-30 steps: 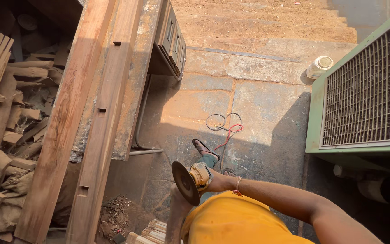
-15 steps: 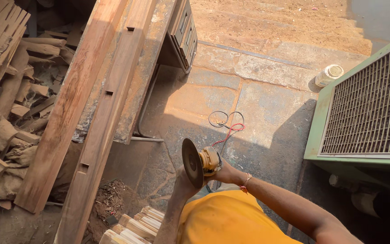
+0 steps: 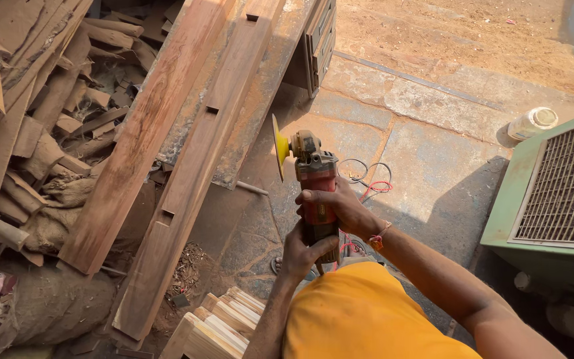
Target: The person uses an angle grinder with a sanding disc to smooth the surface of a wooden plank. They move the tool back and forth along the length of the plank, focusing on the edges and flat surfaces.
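Both my hands hold a red angle grinder (image 3: 315,179) upright in front of my yellow shirt. My right hand (image 3: 340,207) wraps the tool's body from the right side. My left hand (image 3: 300,252) grips its lower end from below. The grinder's yellow disc (image 3: 278,147) faces left, close to a long reddish wooden plank with notches (image 3: 194,173) that leans on a workbench. A second, wider plank (image 3: 142,133) lies alongside it to the left. A red and dark cable (image 3: 367,179) coils on the stone floor behind the tool.
A heap of wood offcuts (image 3: 28,119) fills the left side. A stack of pale wood strips (image 3: 220,326) sits near my left elbow. A green machine with a metal grille (image 3: 559,193) stands at right, a white container (image 3: 533,123) beside it.
The grinder has come up from low near the floor to chest height, and my left hand has joined my right on it. The view has shifted closer to the planks.
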